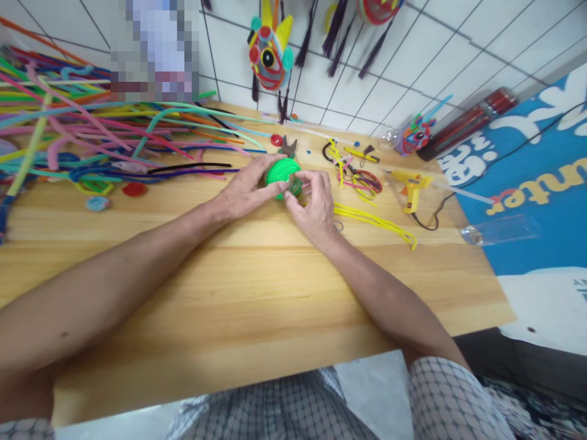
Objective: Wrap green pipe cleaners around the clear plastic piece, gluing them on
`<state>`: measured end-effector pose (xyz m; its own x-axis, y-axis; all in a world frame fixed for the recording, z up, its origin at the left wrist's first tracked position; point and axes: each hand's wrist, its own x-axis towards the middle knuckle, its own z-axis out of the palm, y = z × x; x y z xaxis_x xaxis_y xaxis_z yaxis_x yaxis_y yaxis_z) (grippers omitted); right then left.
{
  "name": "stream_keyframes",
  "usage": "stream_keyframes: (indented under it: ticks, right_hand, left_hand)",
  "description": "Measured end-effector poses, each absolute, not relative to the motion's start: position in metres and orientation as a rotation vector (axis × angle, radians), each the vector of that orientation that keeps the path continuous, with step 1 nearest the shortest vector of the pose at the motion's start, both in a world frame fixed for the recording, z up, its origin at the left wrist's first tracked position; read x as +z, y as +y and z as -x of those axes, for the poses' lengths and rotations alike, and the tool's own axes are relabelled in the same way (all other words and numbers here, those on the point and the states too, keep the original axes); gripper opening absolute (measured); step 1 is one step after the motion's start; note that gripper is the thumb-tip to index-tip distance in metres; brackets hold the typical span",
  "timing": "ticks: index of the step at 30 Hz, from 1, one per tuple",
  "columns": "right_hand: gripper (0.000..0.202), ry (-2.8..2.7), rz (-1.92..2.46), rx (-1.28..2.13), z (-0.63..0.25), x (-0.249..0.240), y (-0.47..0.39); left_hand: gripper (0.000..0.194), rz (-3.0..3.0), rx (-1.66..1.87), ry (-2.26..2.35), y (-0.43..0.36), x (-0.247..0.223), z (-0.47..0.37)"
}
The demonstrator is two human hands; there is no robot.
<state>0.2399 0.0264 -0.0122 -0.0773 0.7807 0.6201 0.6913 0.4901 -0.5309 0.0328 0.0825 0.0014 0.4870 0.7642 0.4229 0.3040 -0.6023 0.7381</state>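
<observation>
Green coil [277,172] on wooden table [257,281], toward 12 o'clock. Left hand [245,188] rests over its 9 o'clock side, fingers extended. Right hand [314,205], at its 4 o'clock, fingers bent; whether pinching, cannot tell. Yellow glue gun [411,188] toward 2 o'clock.

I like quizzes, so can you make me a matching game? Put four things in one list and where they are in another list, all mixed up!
Things:
1. round green coiled piece
2. yellow glue gun
3. clear plastic bottle
4. colourful mask with yellow horns

Places:
a. hanging by the white tiled wall
b. between the left hand and the right hand
c. lying over the blue printed surface
d. on the wooden table, with a black cord

Right pairs: 1-b, 2-d, 3-c, 4-a.
</observation>
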Motion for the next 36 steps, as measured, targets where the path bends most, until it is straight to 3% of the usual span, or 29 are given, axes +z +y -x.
stream_keyframes:
  ticks: [15,20,36]
  right_hand:
    - [0.028,-1.951,1.105,-0.118,-0.239,-0.005,0.014]
    - [0.029,-1.953,1.096,-0.12,-0.239,-0.006,0.014]
    - [0.029,-1.966,1.132,-0.087,-0.243,-0.007,0.018]
  left_hand:
    - [0.074,-2.187,1.021,0.907,0.084,0.001,-0.035]
    - [0.081,-2.175,1.014,0.9,0.084,0.001,-0.034]
    - [0.073,-2.164,0.999,0.858,0.085,0.001,-0.032]
